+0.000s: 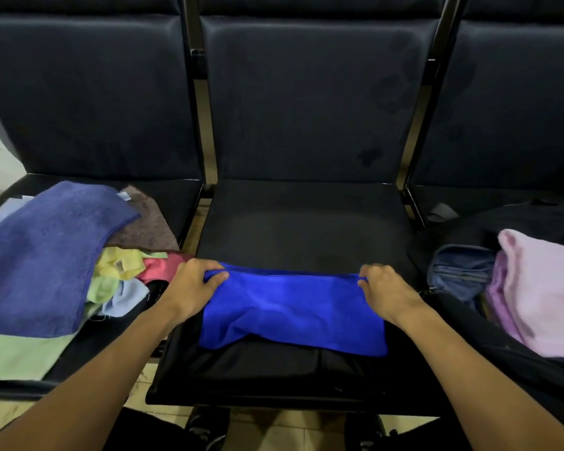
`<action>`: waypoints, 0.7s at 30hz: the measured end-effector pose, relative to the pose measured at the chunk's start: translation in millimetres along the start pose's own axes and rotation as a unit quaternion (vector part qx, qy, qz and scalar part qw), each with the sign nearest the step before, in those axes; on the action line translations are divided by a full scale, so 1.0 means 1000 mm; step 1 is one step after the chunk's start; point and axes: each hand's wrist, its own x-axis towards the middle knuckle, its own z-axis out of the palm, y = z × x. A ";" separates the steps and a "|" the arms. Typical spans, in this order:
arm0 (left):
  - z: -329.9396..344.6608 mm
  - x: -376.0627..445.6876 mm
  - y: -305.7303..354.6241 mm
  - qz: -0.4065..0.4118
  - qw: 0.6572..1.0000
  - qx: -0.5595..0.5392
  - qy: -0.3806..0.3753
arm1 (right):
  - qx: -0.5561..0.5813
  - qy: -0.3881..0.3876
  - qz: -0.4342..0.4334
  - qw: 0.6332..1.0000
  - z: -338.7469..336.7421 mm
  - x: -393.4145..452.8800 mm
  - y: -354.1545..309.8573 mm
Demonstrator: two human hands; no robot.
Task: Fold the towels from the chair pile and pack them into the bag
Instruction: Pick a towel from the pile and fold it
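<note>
Head view shows a bright blue towel (293,314) lying on the front part of the middle chair seat (306,222), its long axis running left to right across the seat, its far edge straight and taut, its near edge rumpled and sagging toward the seat's front lip. The left hand (192,288) pinches the towel's far left corner, fingers curled over the cloth; the right hand (383,292) pinches the far right corner the same way. On the left seat, just beside the left hand, sits the pile of towels (118,275): a large navy towel (46,255) draped on top, with yellow, pink, pale blue, green and brown pieces under and around it. On the right seat an open black bag (469,323) holds folded pink and lilac towels (541,297) beside a folded grey-blue one (459,271).
</note>
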 end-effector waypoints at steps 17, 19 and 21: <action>0.023 0.038 0.002 0.002 0.960 0.276 -0.038 | -0.003 -0.036 0.035 0.999 0.005 0.032 -0.003; 0.023 0.039 0.001 -0.014 0.969 0.244 -0.034 | 0.005 -0.026 0.033 0.999 0.003 0.031 -0.004; 0.020 0.039 0.001 -0.049 0.977 0.204 -0.031 | 0.022 -0.019 0.032 0.999 0.000 0.029 -0.003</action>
